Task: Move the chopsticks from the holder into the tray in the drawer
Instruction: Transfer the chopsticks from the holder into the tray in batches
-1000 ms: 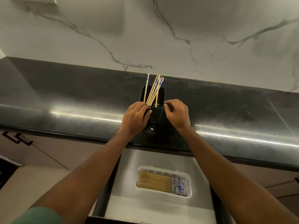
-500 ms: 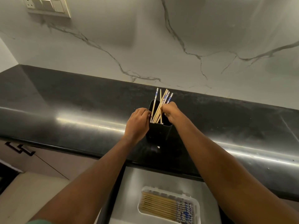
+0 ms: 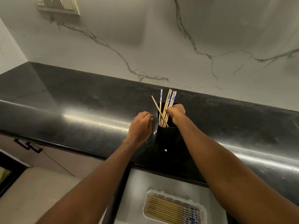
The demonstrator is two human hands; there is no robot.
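Observation:
A black holder [image 3: 165, 136] stands on the dark countertop [image 3: 80, 110], with several bamboo chopsticks [image 3: 168, 101] with blue-patterned ends sticking out of its top. My right hand [image 3: 176, 113] reaches into the holder's mouth and closes around a bunch of these chopsticks. My left hand [image 3: 141, 125] rests against the holder's left side, fingers curled, holding nothing that I can see. Below the counter, a white tray [image 3: 201, 209] in the open drawer [image 3: 135, 183] holds several chopsticks laid flat side by side.
A marble-patterned wall [image 3: 145, 38] rises behind the counter, with a switch plate [image 3: 56, 4] at the top left. Cabinet fronts with a dark handle [image 3: 28, 145] lie to the left under the counter's edge.
My right hand has moved from the holder's right side into its mouth and closed on the chopsticks. One chopstick now leans out to the left. The view has tilted upward.

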